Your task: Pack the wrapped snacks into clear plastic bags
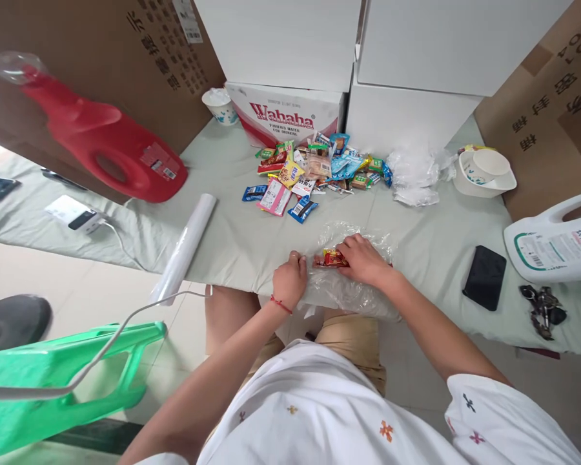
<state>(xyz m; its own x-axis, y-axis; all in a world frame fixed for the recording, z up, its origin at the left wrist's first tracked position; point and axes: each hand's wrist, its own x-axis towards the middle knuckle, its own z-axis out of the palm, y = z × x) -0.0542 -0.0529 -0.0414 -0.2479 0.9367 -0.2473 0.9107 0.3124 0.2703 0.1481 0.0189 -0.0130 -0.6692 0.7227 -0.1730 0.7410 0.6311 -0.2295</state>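
At the near edge of the cloth-covered table lies a clear plastic bag [363,294], crumpled and spread out. My left hand [289,279] pinches the bag's left edge between thumb and fingers. My right hand [365,259] is curled over a red snack packet [334,258] at the bag; its fingertips are partly hidden. Whether the packet lies inside the bag or on it, I cannot tell. Just beyond my hands is a pile of small wrapped snacks [314,168] in several colours, with a blue packet [303,208] at its near side.
Behind the pile stands a Wahaba-labelled carton [290,116]. Crumpled clear bags [414,174] and a white bowl [487,184] sit to its right. A plastic roll [186,245] and red jug [121,152] are at left; a black phone [485,278], keys [543,311] and white jug [556,242] at right.
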